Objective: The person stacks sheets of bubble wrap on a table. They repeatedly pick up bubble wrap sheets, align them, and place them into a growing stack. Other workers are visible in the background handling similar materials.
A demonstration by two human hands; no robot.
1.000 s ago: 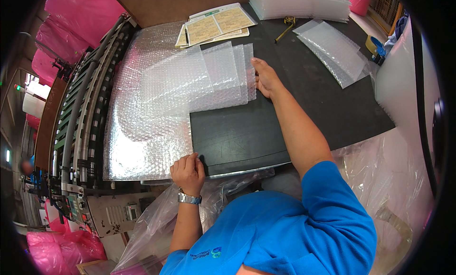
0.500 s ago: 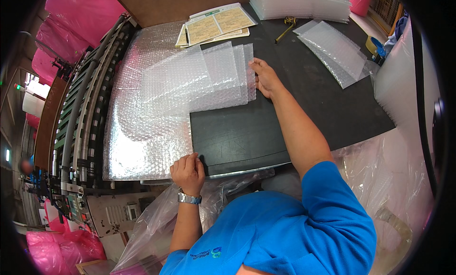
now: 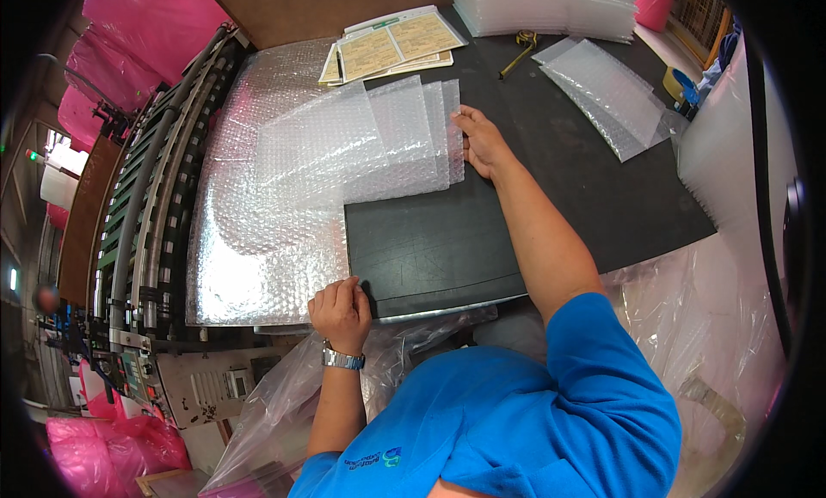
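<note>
- Currently, a row of fanned bubble-wrap pieces (image 3: 400, 141) is spread across the far left half of the desk (image 3: 430, 249), partly over a large bubble-wrap sheet (image 3: 249, 249).
- The right edge of the fanned pieces is touched by the fingers of the right hand (image 3: 484, 145); whether a piece is pinched there cannot be told.
- The left hand (image 3: 342, 314) is rested at the near edge of the desk, by the near right corner of the large sheet; its fingers are curled in, and whether the sheet is gripped cannot be told.
- A metal watch (image 3: 344, 359) is worn on the left wrist.
- The left edge of the desk is lined by a roller machine (image 3: 146, 214).
- Near the far edge, papers (image 3: 400, 44) are laid with a pen (image 3: 340, 65) on them, and a tape measure (image 3: 526, 39) is placed to their right.
- Two overlapping pouches (image 3: 607, 98) are laid toward the far right corner, with a tape roll (image 3: 678, 83) just beyond them.
- A tall stack of clear bags (image 3: 551, 8) is piled at the far edge.
</note>
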